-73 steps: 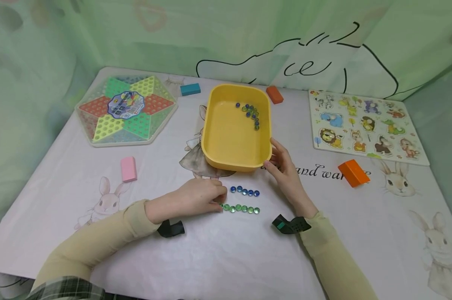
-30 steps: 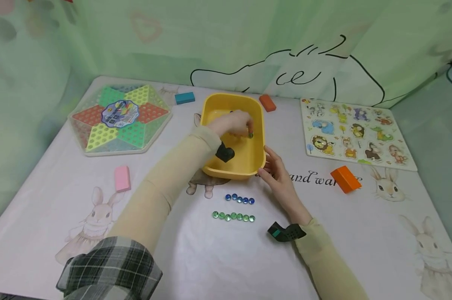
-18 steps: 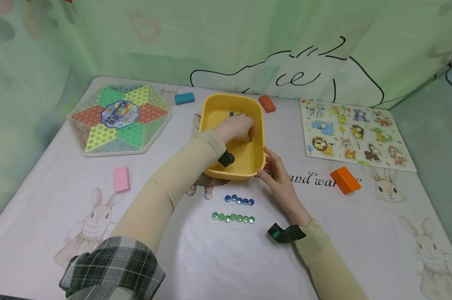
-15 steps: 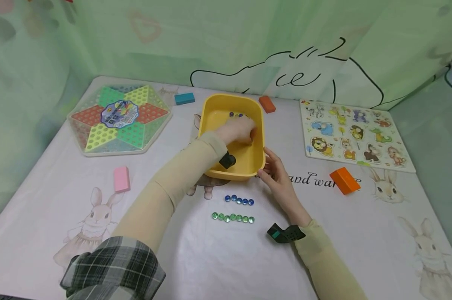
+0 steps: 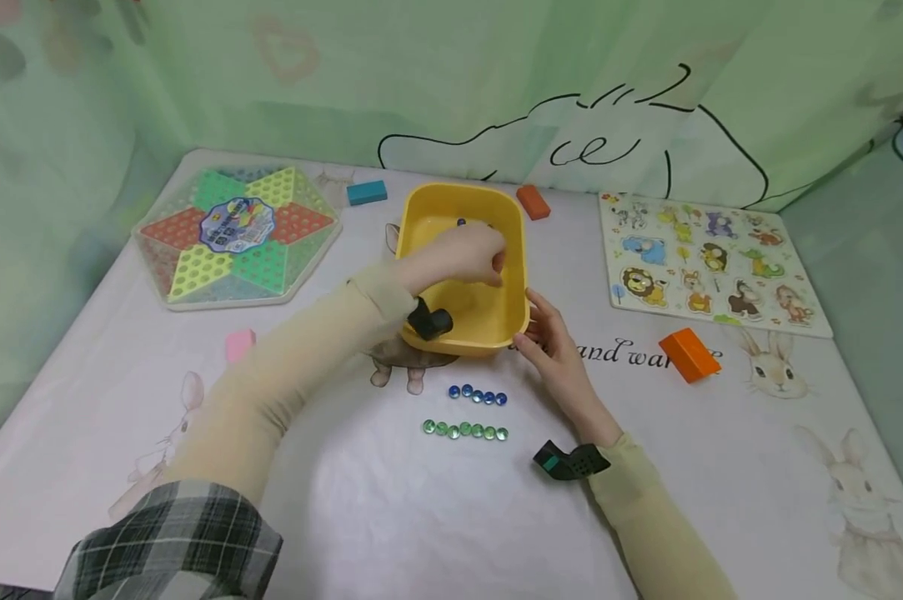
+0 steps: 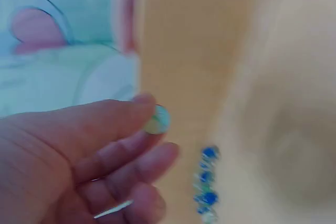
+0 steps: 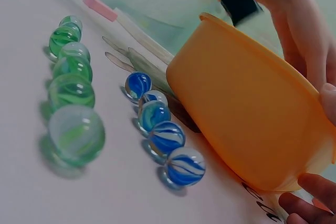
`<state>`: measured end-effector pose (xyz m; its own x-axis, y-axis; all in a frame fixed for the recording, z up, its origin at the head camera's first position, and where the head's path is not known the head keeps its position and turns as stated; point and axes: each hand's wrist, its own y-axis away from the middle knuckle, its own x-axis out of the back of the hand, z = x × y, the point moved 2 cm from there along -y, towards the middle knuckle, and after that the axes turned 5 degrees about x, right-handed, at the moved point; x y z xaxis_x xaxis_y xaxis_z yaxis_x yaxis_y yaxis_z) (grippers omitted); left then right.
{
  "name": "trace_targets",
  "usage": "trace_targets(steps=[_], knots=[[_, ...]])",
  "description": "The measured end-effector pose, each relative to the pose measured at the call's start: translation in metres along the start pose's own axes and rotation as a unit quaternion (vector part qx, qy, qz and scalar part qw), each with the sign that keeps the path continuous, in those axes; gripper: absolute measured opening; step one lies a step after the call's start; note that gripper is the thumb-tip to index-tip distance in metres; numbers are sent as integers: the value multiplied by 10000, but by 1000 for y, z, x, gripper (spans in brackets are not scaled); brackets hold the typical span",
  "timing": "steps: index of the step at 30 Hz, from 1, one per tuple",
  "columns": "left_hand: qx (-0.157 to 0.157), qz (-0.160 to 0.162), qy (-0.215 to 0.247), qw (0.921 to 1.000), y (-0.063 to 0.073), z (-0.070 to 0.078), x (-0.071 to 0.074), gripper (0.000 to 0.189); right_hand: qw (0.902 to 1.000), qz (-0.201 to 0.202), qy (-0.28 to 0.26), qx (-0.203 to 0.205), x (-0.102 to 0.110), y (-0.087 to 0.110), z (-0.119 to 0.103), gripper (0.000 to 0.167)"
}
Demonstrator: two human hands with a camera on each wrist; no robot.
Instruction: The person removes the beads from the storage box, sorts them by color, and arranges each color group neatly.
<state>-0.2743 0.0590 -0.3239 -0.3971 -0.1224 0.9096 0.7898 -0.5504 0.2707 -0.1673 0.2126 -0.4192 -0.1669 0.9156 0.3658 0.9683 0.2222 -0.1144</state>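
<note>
My left hand [image 5: 472, 250] hovers inside the yellow tub [image 5: 459, 340], its thumb and index finger pinching a pale green marble [image 6: 159, 119]. Several blue and green marbles [image 6: 206, 182] lie in the tub, mostly hidden by this hand in the head view. At the tub's near right corner, my right hand [image 5: 559, 360] holds on, thumb near the rim and fingers against the side. On the cloth in front of the tub run two rows: blue marbles [image 7: 167, 137], and closer to me, green swirled marbles [image 7: 72, 92].
A Chinese checkers board [image 5: 237, 229] lies at left, an animal puzzle board [image 5: 714, 262] at right. Around the tub are a teal block [image 5: 367, 192], a red block [image 5: 533, 202], an orange block [image 5: 689, 355] and a pink block [image 5: 239, 344], partly behind the left sleeve.
My left hand has moved from the left end of the green row into the tub, where it has picked up a marble and now draws back slightly. The right hand keeps its hold.
</note>
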Motion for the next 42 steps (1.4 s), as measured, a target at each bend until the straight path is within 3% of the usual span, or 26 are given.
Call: trace_targets(steps=[4, 7, 11, 15, 18, 25, 34, 42], knots=[[-587, 399, 882, 9936, 38, -2, 0, 16, 10000, -35, -50, 8, 0, 0, -2, 60], [-1031, 413, 1436, 9834, 66, -3, -7, 14, 10000, -1, -73, 62, 1, 0, -3, 60], [-1436, -187, 2006, 9689, 95, -8, -23, 11, 9999, 82, -94, 95, 2, -1, -4, 59], [-1410, -865, 2151, 9625, 113, -16, -43, 11, 9999, 110, -46, 16, 3, -1, -3, 60], [-1353, -983, 1988, 9657, 119, -23, -58, 10, 9999, 110, 6, -17, 3, -1, -3, 60], [-1119, -773, 1522, 9789, 126, -37, -82, 10, 9999, 93, -38, 1, 1, -2, -2, 61], [-1145, -903, 1132, 9828, 131, -39, -93, 15, 9999, 73, -54, -54, -1, -3, -2, 61], [-1200, -898, 1152, 9820, 130, -40, -94, 18, 9999, 45, -138, 6, -2, -3, 0, 61]])
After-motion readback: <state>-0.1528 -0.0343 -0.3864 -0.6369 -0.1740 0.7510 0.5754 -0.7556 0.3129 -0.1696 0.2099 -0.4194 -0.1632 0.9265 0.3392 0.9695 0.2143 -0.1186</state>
